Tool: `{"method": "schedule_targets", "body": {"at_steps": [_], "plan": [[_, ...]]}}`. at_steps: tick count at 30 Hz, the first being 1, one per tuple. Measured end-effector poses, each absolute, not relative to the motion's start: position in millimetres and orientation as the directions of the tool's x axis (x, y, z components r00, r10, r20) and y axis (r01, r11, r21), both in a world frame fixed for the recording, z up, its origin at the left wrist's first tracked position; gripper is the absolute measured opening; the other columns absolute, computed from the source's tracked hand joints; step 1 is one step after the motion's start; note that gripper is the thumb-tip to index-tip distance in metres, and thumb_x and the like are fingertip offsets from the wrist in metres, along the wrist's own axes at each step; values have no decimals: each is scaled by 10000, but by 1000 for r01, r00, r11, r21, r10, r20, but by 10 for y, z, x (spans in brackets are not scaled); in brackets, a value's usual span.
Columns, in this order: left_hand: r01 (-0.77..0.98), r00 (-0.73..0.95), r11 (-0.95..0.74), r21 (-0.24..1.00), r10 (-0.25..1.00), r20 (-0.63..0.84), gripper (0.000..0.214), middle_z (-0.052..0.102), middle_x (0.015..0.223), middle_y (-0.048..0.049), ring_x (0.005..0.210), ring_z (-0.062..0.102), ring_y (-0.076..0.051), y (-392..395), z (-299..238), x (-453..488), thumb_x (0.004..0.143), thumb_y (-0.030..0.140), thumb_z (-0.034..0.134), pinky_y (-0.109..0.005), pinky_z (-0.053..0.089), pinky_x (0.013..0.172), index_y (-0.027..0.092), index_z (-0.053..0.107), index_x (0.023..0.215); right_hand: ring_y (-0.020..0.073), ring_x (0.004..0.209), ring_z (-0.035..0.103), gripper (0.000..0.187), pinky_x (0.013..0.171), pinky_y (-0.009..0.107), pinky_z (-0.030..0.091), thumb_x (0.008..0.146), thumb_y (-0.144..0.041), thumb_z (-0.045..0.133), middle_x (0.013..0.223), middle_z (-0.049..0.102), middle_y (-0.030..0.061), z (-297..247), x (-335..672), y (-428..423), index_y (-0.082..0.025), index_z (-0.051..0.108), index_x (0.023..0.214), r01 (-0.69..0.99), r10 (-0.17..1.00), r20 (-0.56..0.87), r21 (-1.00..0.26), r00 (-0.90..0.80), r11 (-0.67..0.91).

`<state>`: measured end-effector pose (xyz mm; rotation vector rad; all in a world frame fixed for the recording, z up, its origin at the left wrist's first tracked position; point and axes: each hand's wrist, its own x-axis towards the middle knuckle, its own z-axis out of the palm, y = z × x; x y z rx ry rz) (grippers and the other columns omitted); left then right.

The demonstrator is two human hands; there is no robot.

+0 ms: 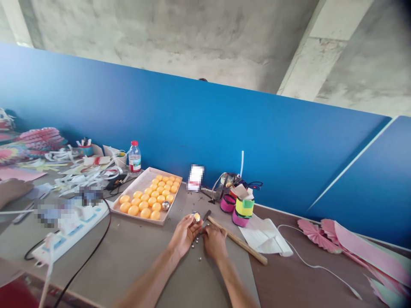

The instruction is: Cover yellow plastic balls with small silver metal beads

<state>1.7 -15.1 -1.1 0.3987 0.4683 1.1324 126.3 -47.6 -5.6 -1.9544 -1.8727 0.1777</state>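
Note:
My left hand [184, 234] pinches a small ball [196, 217], orange with a shiny studded part, just above the table. My right hand [213, 240] is closed beside it, fingers touching a hammer with a wooden handle [239, 243] that lies on the table; its dark head [206, 214] is next to the ball. Several small silver studs [196, 244] are scattered between and below my hands. A cardboard tray [128, 214] to the upper left holds several orange balls [150, 197] and one shiny silver ball [165, 205].
A white power strip [69, 231] with black cables lies at left, near another person's hand [13, 188]. A water bottle [135, 158], paper strips and pink paper fans sit further left. Coloured tape rolls [243, 209], white paper [265, 237] and pink fans [346, 244] lie right. A blue partition stands behind.

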Motion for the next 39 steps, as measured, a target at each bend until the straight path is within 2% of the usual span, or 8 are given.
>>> {"method": "schedule_targets", "body": {"at_steps": [10,15,17,20,23,27,33,39], "plan": [[-749,362,392,534,918,-166,103,665,751,-34,757,662,-172,-176,24,18,734,195,635,-278,505,741,161,544,770,172,837,587,225,809,324,267,778,-114,376,793,658,32,-105,1286,-436,-187,589,764,876,946,307,-478,101,62],[-742,367,392,543,916,-158,109,663,764,-37,755,659,-171,-165,13,24,734,204,635,-278,504,734,160,550,785,187,795,580,220,793,343,312,825,-163,339,777,634,41,-141,1301,-431,-181,550,764,828,903,416,-539,103,154],[-738,369,389,551,917,-153,117,662,770,-39,755,659,-175,-165,17,23,734,205,635,-283,503,733,159,552,801,175,732,569,216,743,316,357,834,-217,346,736,618,29,-132,1309,-422,-189,539,739,747,890,434,-637,141,193],[-729,370,386,566,917,-149,134,660,778,-39,748,657,-174,-175,36,16,728,193,638,-282,498,731,159,554,827,159,646,546,185,625,264,401,808,-272,394,678,594,12,-101,1324,-396,-194,536,720,551,900,386,-805,204,221],[-718,360,375,586,921,-147,162,658,783,-37,737,652,-168,-188,55,12,719,182,644,-277,491,726,161,556,854,156,652,552,166,614,251,426,782,-294,440,689,600,11,-60,1323,-383,-184,562,762,376,923,328,-896,203,236],[-713,347,356,604,928,-138,200,654,759,-29,684,634,-151,-193,47,21,702,182,657,-275,476,710,162,558,875,164,721,574,172,675,259,444,770,-297,476,750,629,29,0,1261,-420,-170,590,795,284,936,308,-925,172,252],[-701,359,357,617,925,-128,219,647,744,-17,656,604,-126,-198,-8,47,672,205,691,-242,449,663,164,577,854,162,744,574,130,718,268,446,767,-272,494,764,625,22,11,1165,-464,-182,588,757,320,908,379,-895,175,312],[-696,363,350,627,925,-114,236,650,774,-23,697,607,-137,-198,-16,62,656,221,714,-260,450,708,166,599,855,164,735,574,129,699,267,453,764,-267,487,759,628,22,-14,1186,-444,-183,585,764,316,920,348,-906,183,280]]}}
